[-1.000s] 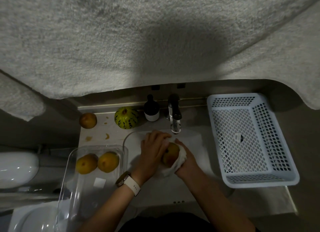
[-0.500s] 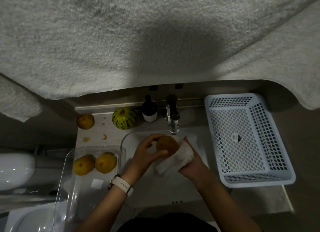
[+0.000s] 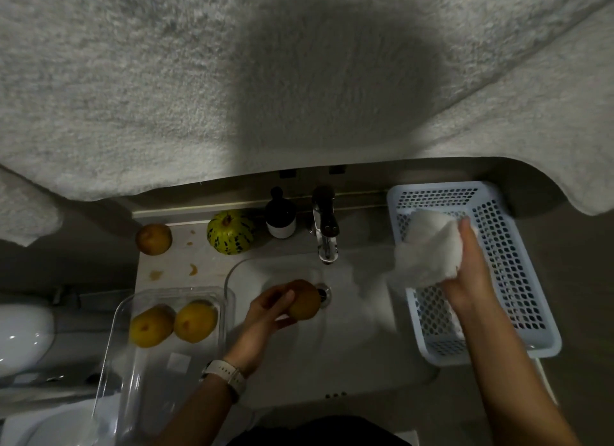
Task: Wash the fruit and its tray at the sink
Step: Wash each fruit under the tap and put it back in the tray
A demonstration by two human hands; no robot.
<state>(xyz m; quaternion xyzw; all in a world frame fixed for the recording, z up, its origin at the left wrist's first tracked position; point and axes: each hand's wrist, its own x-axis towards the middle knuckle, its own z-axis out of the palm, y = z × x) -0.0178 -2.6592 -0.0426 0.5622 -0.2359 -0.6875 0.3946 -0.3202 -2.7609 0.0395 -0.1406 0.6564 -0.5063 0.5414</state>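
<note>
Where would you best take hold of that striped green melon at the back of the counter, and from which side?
Probably from above, fingers spread round the widest part of the striped melon. It is round and smooth, stem end up, offering no handle. The dark bottle stands close on one side and the wall lies just behind, so coming down from the top, or from the front, looks least crowded.

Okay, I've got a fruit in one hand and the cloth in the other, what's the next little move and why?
Probably let go of the cloth into the white basket, since your right hand already holds it over the basket. Then your left hand, gripping the fruit over the sink, can set it in the clear tray beside the two fruits there.
</note>
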